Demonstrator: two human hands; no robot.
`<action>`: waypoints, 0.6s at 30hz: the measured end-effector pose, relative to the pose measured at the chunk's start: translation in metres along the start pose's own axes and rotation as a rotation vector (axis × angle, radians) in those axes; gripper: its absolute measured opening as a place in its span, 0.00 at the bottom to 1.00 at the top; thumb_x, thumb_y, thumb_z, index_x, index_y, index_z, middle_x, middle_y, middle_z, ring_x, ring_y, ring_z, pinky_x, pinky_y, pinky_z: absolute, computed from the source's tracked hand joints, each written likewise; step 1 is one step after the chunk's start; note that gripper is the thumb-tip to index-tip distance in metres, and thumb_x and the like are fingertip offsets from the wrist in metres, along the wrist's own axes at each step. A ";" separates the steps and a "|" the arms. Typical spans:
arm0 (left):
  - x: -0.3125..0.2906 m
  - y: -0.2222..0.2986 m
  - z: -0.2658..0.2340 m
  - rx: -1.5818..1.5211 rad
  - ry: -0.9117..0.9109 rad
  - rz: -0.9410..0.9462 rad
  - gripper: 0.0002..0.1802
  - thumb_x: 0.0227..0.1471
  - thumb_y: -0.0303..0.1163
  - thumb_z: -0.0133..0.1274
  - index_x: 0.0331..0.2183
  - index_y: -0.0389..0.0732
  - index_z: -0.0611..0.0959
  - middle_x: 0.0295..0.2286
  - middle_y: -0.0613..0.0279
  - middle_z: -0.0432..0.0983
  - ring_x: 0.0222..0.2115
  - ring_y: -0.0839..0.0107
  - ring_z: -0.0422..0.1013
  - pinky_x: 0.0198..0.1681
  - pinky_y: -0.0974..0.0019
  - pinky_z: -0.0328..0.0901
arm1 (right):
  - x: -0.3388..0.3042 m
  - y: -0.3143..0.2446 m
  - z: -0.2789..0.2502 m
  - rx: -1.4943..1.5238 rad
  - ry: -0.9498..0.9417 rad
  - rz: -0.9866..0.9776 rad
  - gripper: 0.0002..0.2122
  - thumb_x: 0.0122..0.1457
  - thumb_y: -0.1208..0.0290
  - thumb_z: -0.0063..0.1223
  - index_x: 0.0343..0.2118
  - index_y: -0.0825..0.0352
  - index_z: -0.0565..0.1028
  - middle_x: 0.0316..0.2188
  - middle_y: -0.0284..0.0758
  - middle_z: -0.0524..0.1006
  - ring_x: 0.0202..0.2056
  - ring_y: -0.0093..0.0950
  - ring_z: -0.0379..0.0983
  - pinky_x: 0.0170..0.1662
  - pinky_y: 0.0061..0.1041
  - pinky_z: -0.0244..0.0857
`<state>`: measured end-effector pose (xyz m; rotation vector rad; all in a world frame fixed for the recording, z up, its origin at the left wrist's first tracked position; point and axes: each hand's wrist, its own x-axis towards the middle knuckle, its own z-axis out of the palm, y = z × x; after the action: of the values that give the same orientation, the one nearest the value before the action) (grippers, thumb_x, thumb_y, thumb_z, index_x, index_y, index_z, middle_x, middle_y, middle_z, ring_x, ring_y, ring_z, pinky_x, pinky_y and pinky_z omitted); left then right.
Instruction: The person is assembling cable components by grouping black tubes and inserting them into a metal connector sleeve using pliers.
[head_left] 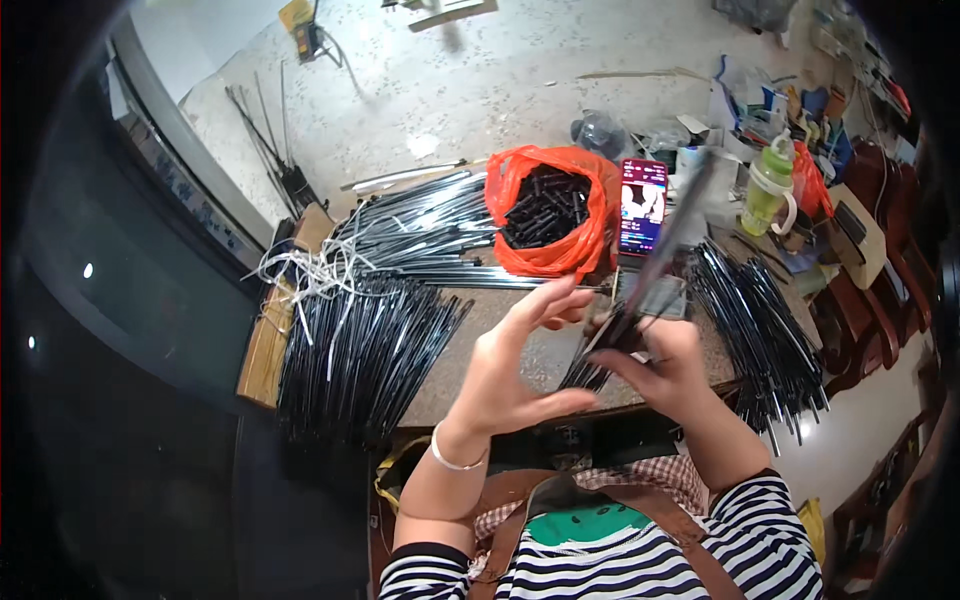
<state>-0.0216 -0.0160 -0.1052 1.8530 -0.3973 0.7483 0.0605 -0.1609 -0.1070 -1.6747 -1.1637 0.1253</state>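
My left hand [505, 365] is raised over the near edge of the table, its thumb and fingers spread apart with nothing between them. To its right, my right hand [668, 365] is closed around long, thin black rods [655, 270] that tilt up and away to the right. Motion smears their upper end, so I cannot tell how many there are. Under my hands the lower ends of several black rods [585, 375] show near the table edge. An orange plastic bag [553, 262] filled with short black tubes [545, 210] stands open just beyond my hands.
A pile of black rods [360, 350] lies at the left, with white ties [325, 255] and shiny rods [425, 215] behind. Another black rod bundle [758, 335] overhangs the right edge. A lit phone [642, 205] and a green bottle [767, 190] stand at the back right.
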 end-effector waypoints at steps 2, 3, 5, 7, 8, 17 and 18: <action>0.005 0.005 0.012 0.009 0.032 -0.061 0.34 0.25 0.25 0.58 0.39 0.31 0.62 0.29 0.56 0.68 0.30 0.71 0.65 0.34 0.71 0.59 | 0.002 0.014 0.003 -0.123 -0.032 -0.248 0.12 0.38 0.79 0.51 0.29 0.69 0.69 0.23 0.35 0.71 0.25 0.26 0.69 0.29 0.18 0.60; 0.007 -0.001 0.012 -0.079 0.060 -0.068 0.23 0.26 0.24 0.57 0.32 0.34 0.69 0.22 0.61 0.70 0.23 0.74 0.67 0.27 0.75 0.61 | 0.002 0.006 0.003 -0.091 -0.148 -0.088 0.10 0.38 0.77 0.51 0.28 0.67 0.70 0.21 0.35 0.71 0.24 0.30 0.69 0.27 0.19 0.60; 0.006 -0.011 -0.003 -0.068 -0.065 0.011 0.19 0.27 0.23 0.56 0.29 0.33 0.71 0.21 0.61 0.70 0.22 0.75 0.67 0.27 0.75 0.61 | 0.009 0.018 -0.002 -0.009 -0.257 -0.181 0.09 0.39 0.77 0.51 0.27 0.67 0.70 0.21 0.36 0.71 0.24 0.31 0.68 0.27 0.20 0.60; 0.007 -0.015 -0.005 -0.169 -0.207 0.066 0.10 0.30 0.20 0.54 0.23 0.32 0.73 0.19 0.63 0.69 0.22 0.79 0.66 0.26 0.77 0.62 | 0.016 0.024 -0.011 0.040 -0.415 -0.349 0.08 0.40 0.76 0.50 0.26 0.67 0.71 0.18 0.34 0.71 0.22 0.27 0.68 0.28 0.20 0.60; 0.007 -0.018 -0.004 -0.172 -0.208 0.070 0.10 0.30 0.20 0.54 0.23 0.32 0.73 0.19 0.63 0.69 0.22 0.79 0.66 0.26 0.77 0.62 | 0.019 0.026 -0.011 0.035 -0.414 -0.349 0.08 0.40 0.76 0.50 0.26 0.67 0.71 0.18 0.34 0.71 0.22 0.27 0.68 0.28 0.20 0.60; 0.027 -0.023 0.012 -0.155 0.051 -0.144 0.24 0.30 0.19 0.53 0.35 0.34 0.66 0.22 0.65 0.65 0.25 0.83 0.63 0.29 0.80 0.60 | 0.011 0.032 0.019 0.330 0.342 -0.011 0.11 0.39 0.79 0.51 0.30 0.71 0.68 0.21 0.29 0.65 0.16 0.12 0.57 0.18 0.10 0.51; 0.029 -0.026 0.006 -0.217 -0.048 -0.141 0.27 0.30 0.21 0.55 0.38 0.34 0.65 0.24 0.63 0.67 0.26 0.80 0.64 0.30 0.77 0.61 | 0.009 0.039 0.015 0.470 0.281 0.001 0.10 0.40 0.80 0.50 0.29 0.71 0.68 0.21 0.28 0.65 0.16 0.12 0.57 0.18 0.10 0.52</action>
<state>0.0170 -0.0095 -0.1059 1.6775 -0.3602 0.5440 0.0812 -0.1435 -0.1403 -1.2309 -0.8426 0.1459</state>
